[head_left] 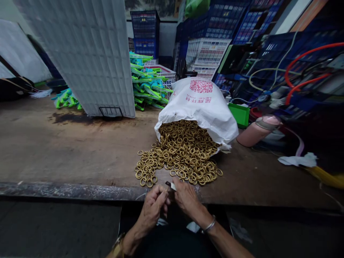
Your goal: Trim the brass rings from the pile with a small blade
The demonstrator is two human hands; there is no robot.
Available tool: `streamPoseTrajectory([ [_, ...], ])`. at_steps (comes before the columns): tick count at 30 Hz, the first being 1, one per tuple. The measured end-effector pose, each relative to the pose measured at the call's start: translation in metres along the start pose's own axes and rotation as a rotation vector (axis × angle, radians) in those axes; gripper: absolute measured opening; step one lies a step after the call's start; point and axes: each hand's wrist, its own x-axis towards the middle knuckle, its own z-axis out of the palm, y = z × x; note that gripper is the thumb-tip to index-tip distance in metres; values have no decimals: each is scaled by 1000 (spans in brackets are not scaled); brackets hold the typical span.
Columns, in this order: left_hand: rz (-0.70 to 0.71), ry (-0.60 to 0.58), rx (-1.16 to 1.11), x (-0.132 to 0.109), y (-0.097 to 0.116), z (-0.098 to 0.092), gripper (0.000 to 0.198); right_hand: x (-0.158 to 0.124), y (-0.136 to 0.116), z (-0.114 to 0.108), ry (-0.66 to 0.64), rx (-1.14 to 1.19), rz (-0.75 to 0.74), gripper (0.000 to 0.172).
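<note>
Hundreds of brass-coloured rings [180, 154] are spilling out of a white sack [200, 107] lying on its side on the counter [67, 150], red QR code and red characters printed on it, too small to read. Both hands, left hand [152, 209] and right hand [186, 199], are pinching a small white-and-dark strip [171, 185] together at the counter's front edge, just beside the pile.

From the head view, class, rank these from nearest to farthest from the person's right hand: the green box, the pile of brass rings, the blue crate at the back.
1. Pile of brass rings, just ahead of the right hand.
2. Green box, farther right, beside the white sack.
3. Blue crate, far back, left of centre.
</note>
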Motion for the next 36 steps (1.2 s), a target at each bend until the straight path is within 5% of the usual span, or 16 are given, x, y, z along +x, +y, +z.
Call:
streamPoseTrajectory([
  [3, -26, -82, -101, -6, 3, 1, 30, 7, 6, 1, 69, -65, 128, 22],
  [7, -57, -17, -273, -1, 1, 1, 32, 17, 8, 0, 168, -99, 136, 17],
  [19, -235, 23, -607, 8, -2, -10, 22, 35, 8, -5, 137, -107, 121, 13],
  [28, -103, 187, -273, 19, -2, 2, 41, 16, 12, 5, 154, 291, -54, 13],
  [33, -119, 151, -71, 19, -1, 3, 32, 8, 1, 4, 141, 624, -102, 8],
  [36, 50, 151, 54, 18, 1, 3, 31, 10, -2, 2, 105, 749, -64, 18],
])
